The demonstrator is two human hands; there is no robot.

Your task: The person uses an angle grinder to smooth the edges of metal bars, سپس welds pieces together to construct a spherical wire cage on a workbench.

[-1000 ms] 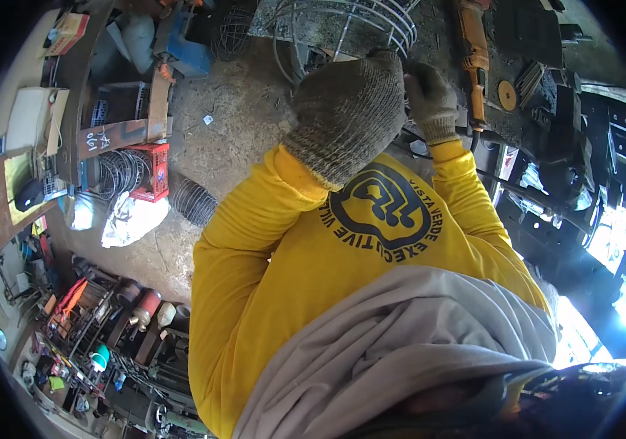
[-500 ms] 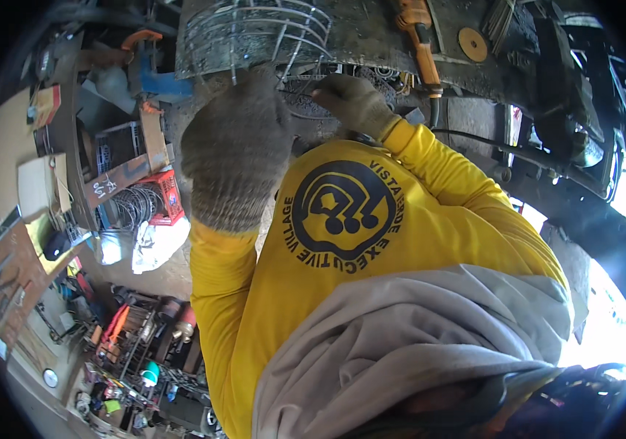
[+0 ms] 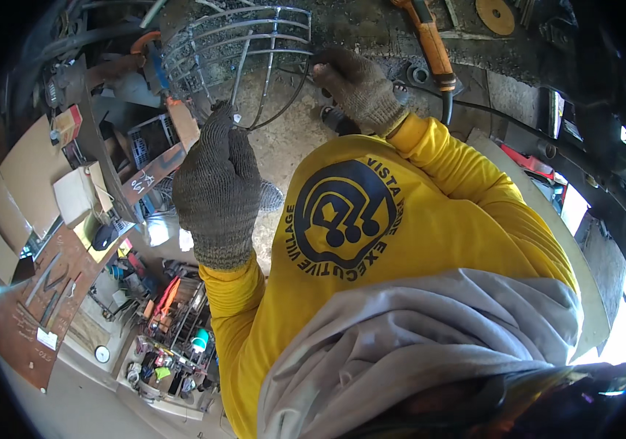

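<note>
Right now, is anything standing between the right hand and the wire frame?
Nothing visible does. The gloved right hand is close by the right end of the wire frame; whether they touch is unclear. The orange power tool lies to that hand's right, outside the gap.

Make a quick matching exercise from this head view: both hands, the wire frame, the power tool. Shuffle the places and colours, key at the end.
Column 1
1. left hand
2. power tool
3. right hand
4. wire frame

Column 2
A. gloved, beside the frame's right edge
B. grey metal, with curved bars
C. gloved, at the frame's lower left
D. orange, up and to the right of the right hand

Pairs: 1-C, 2-D, 3-A, 4-B
</note>
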